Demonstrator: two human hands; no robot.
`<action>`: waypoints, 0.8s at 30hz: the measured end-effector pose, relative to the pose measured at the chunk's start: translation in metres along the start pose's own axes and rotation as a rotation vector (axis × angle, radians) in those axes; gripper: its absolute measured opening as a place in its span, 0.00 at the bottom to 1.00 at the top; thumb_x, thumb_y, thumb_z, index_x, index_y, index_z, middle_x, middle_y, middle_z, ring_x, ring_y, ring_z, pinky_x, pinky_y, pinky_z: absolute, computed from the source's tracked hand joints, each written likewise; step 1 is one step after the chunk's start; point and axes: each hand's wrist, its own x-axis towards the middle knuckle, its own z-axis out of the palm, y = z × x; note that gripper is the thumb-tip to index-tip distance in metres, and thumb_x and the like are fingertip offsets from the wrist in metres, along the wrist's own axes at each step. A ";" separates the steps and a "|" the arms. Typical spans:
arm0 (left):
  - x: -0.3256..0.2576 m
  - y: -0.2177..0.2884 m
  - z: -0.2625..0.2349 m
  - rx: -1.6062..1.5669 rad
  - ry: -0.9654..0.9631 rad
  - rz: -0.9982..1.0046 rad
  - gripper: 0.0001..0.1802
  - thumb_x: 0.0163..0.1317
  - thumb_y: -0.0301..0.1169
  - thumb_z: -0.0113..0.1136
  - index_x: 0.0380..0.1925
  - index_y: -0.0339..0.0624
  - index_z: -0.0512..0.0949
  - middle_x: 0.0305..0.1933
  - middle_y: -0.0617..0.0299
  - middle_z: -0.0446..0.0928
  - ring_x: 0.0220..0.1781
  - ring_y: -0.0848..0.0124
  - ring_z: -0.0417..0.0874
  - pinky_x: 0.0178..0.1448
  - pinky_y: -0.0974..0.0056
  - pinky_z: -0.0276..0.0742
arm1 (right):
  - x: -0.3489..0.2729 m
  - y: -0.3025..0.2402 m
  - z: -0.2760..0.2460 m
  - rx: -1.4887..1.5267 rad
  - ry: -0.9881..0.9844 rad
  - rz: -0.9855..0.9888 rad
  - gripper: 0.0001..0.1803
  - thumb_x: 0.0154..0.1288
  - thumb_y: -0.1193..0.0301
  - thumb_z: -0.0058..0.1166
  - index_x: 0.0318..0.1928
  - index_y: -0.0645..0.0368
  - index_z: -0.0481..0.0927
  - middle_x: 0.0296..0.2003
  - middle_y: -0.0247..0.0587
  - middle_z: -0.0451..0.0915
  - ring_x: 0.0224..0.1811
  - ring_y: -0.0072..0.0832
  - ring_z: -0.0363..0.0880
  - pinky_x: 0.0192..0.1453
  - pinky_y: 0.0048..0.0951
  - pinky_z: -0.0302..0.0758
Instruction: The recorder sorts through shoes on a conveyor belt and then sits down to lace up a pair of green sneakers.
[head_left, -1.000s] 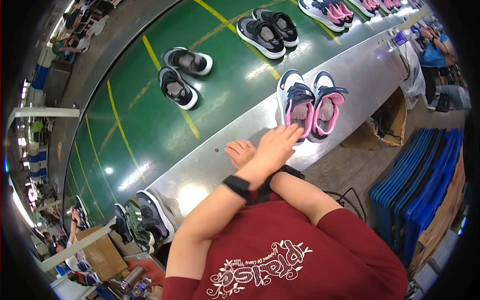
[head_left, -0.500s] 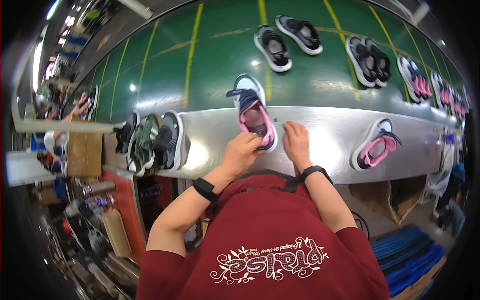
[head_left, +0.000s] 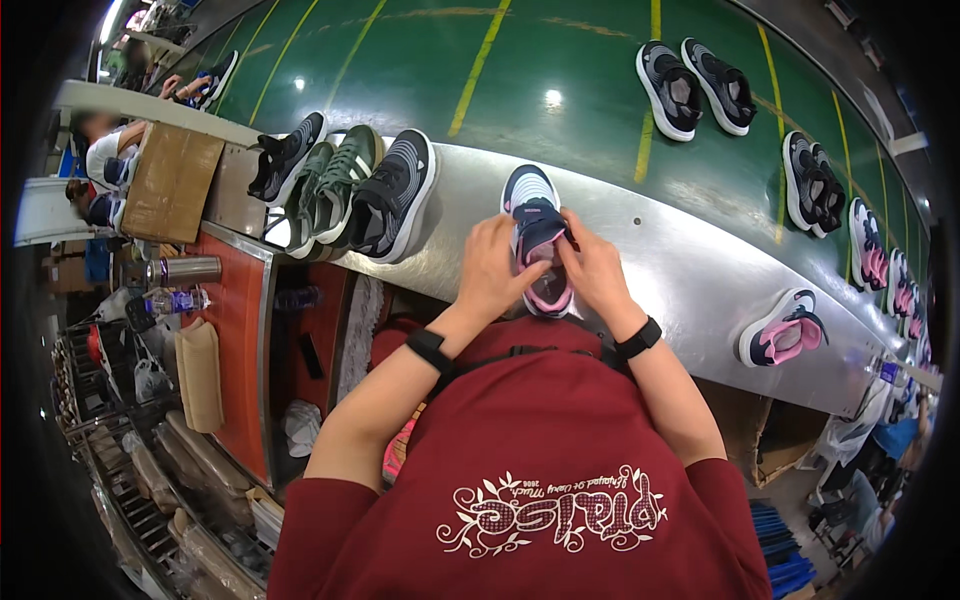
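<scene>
Green belt with yellow lines sweeps from 10 to 3 o'clock, counting from mid-view, and a steel ledge runs along its near side. At 10 o'clock a cardboard box stands by the ledge's far end; closer in on that bearing sits a row of shoes, black at either end and green between. Between 1 and 2 o'clock a black pair lies on the belt. At 3 o'clock the mate, white, navy and pink, lies alone on the ledge. Its match, the shoe in hand, is just off centre toward 1 o'clock, toe to 12, heel to 6; whether its sole touches the ledge I cannot tell. Left hand, half curled, grips its 9 o'clock side, thumb over the opening; right hand, fingers bent, pinches its 3 o'clock side by the navy flap. Best practice here, I judge: steady with the left, ease the flap with the right, and press evenly, so the pink lining stays uncreased.
</scene>
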 end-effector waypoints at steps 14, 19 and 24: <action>0.046 -0.029 0.013 -0.013 -0.547 0.661 0.11 0.49 0.31 0.62 0.35 0.45 0.80 0.41 0.67 0.77 0.42 0.66 0.76 0.45 0.60 0.74 | 0.008 0.006 -0.010 0.151 -0.084 0.198 0.17 0.64 0.69 0.46 0.51 0.62 0.77 0.28 0.62 0.78 0.33 0.56 0.79 0.37 0.44 0.73; 0.035 -0.013 0.027 0.161 -0.577 0.704 0.07 0.48 0.30 0.60 0.29 0.44 0.77 0.33 0.66 0.73 0.42 0.67 0.77 0.42 0.66 0.78 | 0.000 -0.007 -0.014 0.009 -0.192 0.208 0.27 0.64 0.75 0.42 0.65 0.62 0.64 0.36 0.63 0.80 0.40 0.55 0.80 0.46 0.39 0.75; 0.026 -0.015 0.013 0.030 -0.494 0.607 0.13 0.47 0.31 0.64 0.34 0.40 0.80 0.40 0.62 0.77 0.43 0.65 0.79 0.41 0.63 0.79 | -0.010 -0.009 -0.001 0.098 0.108 0.108 0.19 0.64 0.73 0.44 0.56 0.63 0.72 0.35 0.60 0.80 0.39 0.56 0.79 0.43 0.47 0.74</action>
